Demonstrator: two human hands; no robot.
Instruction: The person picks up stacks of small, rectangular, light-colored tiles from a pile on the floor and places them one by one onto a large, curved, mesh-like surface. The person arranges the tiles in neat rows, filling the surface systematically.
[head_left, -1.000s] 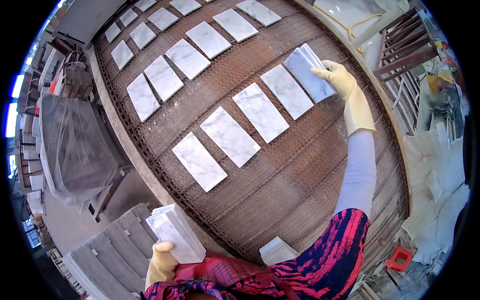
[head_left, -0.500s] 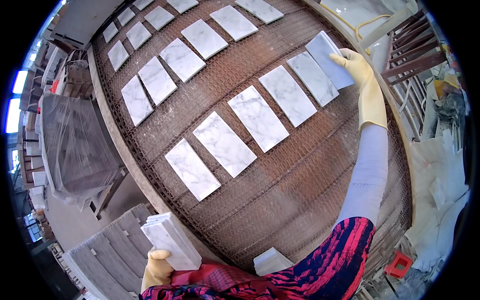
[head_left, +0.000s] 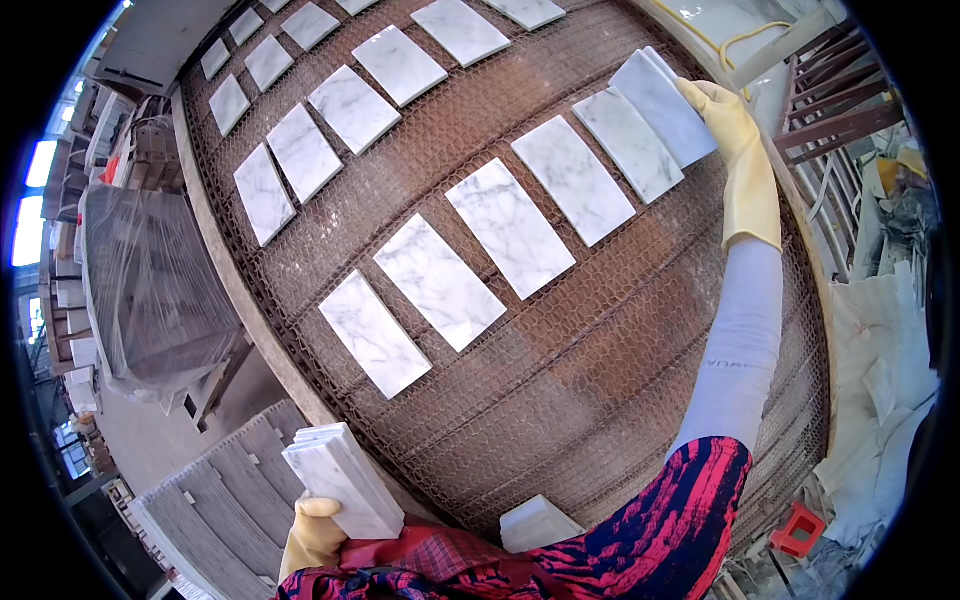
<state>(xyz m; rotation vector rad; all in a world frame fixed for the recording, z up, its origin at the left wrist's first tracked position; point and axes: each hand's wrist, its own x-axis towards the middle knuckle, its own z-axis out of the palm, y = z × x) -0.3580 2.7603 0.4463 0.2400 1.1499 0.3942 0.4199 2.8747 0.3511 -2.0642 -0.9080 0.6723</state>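
My left hand, in a cream glove, grips a stack of white marble tiles beside the near left edge of a wire-mesh belt. At the far right, my gloved right hand has its thumb and fingers on the right edge of a bluish-white tile. A second edge shows behind that tile, perhaps another tile. It slightly overlaps, or lies tight against, a grey-veined tile on its left. Several more tiles lie spaced in slanting rows across the belt.
Another pile of tiles sits at the near edge by my body. A raised border runs along the belt's left side. Left of it stand grey slabs and a plastic-wrapped load. Wooden racks and a red plastic piece are right.
The rows of tiles have shifted slightly up and left in view. My right hand and the bluish tile have moved a little right; the left hand with its stack stays put.
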